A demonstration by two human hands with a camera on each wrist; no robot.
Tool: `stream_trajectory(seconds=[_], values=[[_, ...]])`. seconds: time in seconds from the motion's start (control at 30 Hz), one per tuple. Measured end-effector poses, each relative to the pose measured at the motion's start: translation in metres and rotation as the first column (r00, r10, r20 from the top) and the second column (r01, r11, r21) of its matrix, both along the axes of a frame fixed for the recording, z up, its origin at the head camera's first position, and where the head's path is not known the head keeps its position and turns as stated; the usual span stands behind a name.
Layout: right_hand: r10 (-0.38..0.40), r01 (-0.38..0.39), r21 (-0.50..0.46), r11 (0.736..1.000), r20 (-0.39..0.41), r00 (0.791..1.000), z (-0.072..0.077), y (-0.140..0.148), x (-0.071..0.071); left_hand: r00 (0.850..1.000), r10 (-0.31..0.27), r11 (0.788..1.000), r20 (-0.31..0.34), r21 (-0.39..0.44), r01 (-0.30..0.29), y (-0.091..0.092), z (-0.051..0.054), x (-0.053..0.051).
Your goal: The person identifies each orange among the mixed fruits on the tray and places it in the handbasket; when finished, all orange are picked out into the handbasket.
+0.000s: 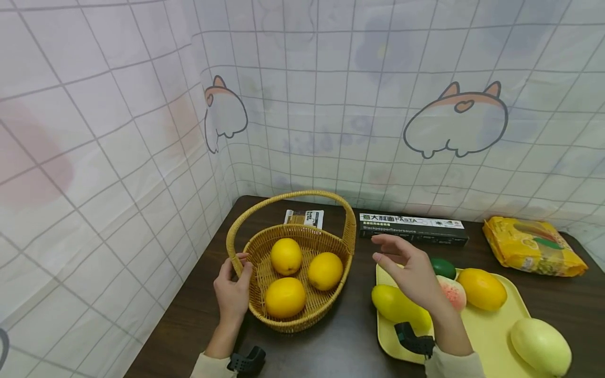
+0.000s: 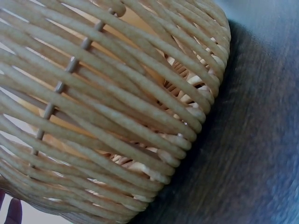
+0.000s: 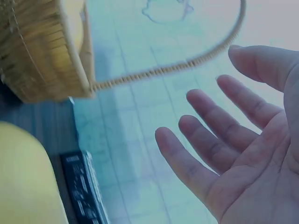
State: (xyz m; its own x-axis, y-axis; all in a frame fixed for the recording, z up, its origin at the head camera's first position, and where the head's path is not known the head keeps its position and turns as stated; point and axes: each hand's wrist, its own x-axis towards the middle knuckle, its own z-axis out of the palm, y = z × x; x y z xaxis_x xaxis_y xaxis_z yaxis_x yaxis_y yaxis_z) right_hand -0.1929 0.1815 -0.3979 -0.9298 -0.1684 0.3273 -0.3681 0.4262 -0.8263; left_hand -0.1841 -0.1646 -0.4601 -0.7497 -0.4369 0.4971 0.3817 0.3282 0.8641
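In the head view, a wicker basket (image 1: 298, 326) with a tall arched handle stands on the table, holding three rounded yellow fruits (image 1: 285, 297). My left hand (image 1: 233, 289) grips its left rim, thumb on the inner side and fingers around the outside. Close up in the left wrist view is the woven basket wall (image 2: 103, 107), with only a fingertip at the lower left corner. My right hand (image 1: 416, 273) hovers over the left part of a yellow tray (image 1: 491, 336), holding nothing. In the right wrist view its fingers (image 3: 205, 144) are spread and slightly bent, apart from the basket.
On the tray lie a long yellow-green fruit (image 1: 399, 307), a pink-and-white fruit (image 1: 454, 293), a dark green fruit (image 1: 443, 268), an orange-yellow fruit (image 1: 482, 290) and a pale fruit (image 1: 541, 346). Behind are a pasta box (image 1: 412, 229), a yellow packet (image 1: 534, 247) and a small packet (image 1: 304, 218).
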Motion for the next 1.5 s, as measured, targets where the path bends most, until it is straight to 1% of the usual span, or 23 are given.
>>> stream_trajectory(seconds=[0.1, 0.2, 0.33, 0.4, 0.5, 0.6, 0.73, 0.97, 1.07, 1.2, 1.4, 1.5], values=[[-0.039, 0.039, -0.017, 0.999, 0.006, 0.999, 0.001, 0.01, 0.002, 1.0, 0.001, 1.0, 0.002, 0.004, -0.001, 0.001, 0.001, 0.001], [-0.058, 0.058, -0.038, 0.998, 0.017, 0.998, -0.001, 0.017, 0.003, 1.0, 0.005, 1.0, 0.007, 0.003, -0.005, 0.001, 0.0, 0.001], [-0.085, 0.086, 0.024, 0.996, -0.017, 0.996, -0.005, 0.028, 0.004, 1.0, 0.008, 1.0, 0.006, -0.018, -0.008, 0.002, -0.001, 0.0], [-0.106, 0.109, 0.067, 0.992, -0.056, 0.993, -0.009, 0.036, 0.004, 1.0, 0.009, 1.0, 0.002, -0.029, -0.009, 0.003, -0.001, -0.001], [-0.143, 0.156, 0.109, 0.982, -0.113, 0.983, -0.017, 0.048, 0.006, 1.0, 0.008, 0.999, -0.007, -0.031, -0.008, 0.005, -0.002, -0.002], [-0.195, 0.214, 0.122, 0.969, -0.151, 0.969, -0.025, 0.059, 0.009, 1.0, 0.005, 1.0, -0.015, -0.028, -0.006, 0.006, -0.001, -0.002], [-0.257, 0.276, 0.116, 0.954, -0.16, 0.953, -0.03, 0.07, 0.014, 1.0, 0.005, 1.0, -0.027, -0.029, -0.006, 0.005, -0.001, -0.002], [-0.318, 0.341, 0.131, 0.931, -0.165, 0.934, -0.029, 0.093, 0.014, 0.999, 0.015, 1.0, -0.033, -0.027, -0.016, 0.002, 0.0, -0.002], [-0.353, 0.377, 0.146, 0.915, -0.168, 0.92, -0.029, 0.103, 0.013, 0.999, 0.02, 0.999, -0.036, -0.029, -0.021, 0.002, 0.001, -0.001], [-0.42, 0.443, 0.184, 0.877, -0.15, 0.895, -0.028, 0.117, 0.012, 0.999, 0.008, 1.0, -0.037, -0.02, -0.008, 0.001, 0.001, 0.0], [-0.523, 0.523, 0.249, 0.815, -0.071, 0.849, -0.032, 0.134, 0.013, 1.0, -0.003, 1.0, -0.029, -0.008, 0.003, 0.0, -0.001, 0.0], [-0.563, 0.549, 0.267, 0.792, -0.03, 0.826, -0.035, 0.14, 0.013, 1.0, -0.002, 1.0, -0.027, -0.013, 0.002, 0.0, -0.001, 0.001]])
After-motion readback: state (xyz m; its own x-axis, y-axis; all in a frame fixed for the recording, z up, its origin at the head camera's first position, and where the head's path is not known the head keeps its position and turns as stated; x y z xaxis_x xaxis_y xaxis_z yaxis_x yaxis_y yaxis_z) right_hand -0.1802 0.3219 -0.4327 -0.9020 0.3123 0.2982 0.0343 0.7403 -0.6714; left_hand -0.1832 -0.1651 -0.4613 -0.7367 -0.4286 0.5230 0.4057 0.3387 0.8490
